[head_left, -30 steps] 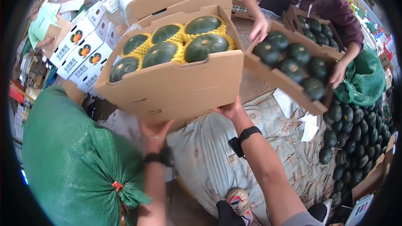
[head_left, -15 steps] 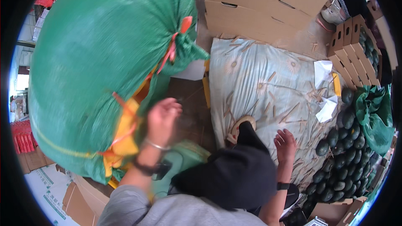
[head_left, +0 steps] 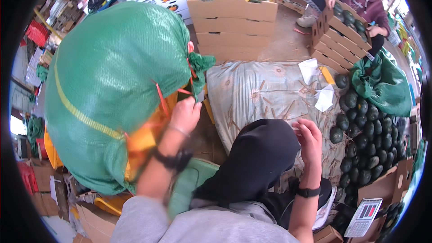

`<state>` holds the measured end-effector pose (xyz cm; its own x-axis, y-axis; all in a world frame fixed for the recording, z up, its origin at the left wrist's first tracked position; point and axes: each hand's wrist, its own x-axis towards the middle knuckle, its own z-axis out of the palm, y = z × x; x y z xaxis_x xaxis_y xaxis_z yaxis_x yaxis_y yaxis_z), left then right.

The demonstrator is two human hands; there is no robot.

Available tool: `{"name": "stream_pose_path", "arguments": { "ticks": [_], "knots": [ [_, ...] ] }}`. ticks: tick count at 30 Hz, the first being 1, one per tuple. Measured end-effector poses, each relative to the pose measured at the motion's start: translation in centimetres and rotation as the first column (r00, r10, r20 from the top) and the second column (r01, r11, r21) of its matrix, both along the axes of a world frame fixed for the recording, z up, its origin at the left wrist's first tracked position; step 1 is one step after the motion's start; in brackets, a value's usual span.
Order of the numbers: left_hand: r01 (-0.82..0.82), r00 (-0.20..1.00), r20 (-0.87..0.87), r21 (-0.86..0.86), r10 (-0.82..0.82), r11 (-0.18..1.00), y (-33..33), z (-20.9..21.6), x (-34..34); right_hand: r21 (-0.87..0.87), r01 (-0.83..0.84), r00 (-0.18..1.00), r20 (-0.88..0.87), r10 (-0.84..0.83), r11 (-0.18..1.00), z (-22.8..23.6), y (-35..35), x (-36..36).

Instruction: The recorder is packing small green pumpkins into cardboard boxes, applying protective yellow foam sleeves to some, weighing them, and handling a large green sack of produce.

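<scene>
Big green mesh sack (head_left: 112, 90) fills the left side — the left hand (head_left: 184, 114) is closed on its tied neck. Right of the sack, the right hand (head_left: 309, 137) hangs open over a black-trousered knee (head_left: 261, 153), holding nothing. Dark green squashes (head_left: 364, 139) are piled further right, on the patterned quilt (head_left: 265, 87).

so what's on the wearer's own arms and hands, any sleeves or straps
Both forearms are bare, with grey sleeves bunched up near the lower edge. The left hand has a thin pale bracelet just below it and a black watch further down the wrist. The right hand wears a black watch or band at the wrist. No gloves; the fingers are bare.
</scene>
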<state>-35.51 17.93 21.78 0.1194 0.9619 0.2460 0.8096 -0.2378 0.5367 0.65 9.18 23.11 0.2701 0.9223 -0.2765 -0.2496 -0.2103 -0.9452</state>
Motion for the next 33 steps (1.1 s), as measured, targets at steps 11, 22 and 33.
{"name": "stream_pose_path", "arguments": {
  "ticks": [11, 22, 33],
  "knots": [
    [0.145, 0.967, 0.247, -0.301, -0.07, 0.942, -4.6, -0.9, 2.7, 0.013, -0.869, 0.354, 0.716, 0.602, 0.495, -0.9, 14.2, -16.4],
    [-0.071, 0.944, 0.183, -0.701, 0.275, 0.71, -1.5, -0.9, 2.4, 0.104, -0.51, 0.854, -0.061, 0.517, 0.854, -0.4, 13.7, -10.0],
    [0.079, 0.858, 0.452, -0.582, 0.242, 0.809, -2.3, 0.4, 2.8, 0.151, -0.221, 0.806, -0.527, 0.268, 0.963, -0.2, 8.7, -8.2]
  ]
}}
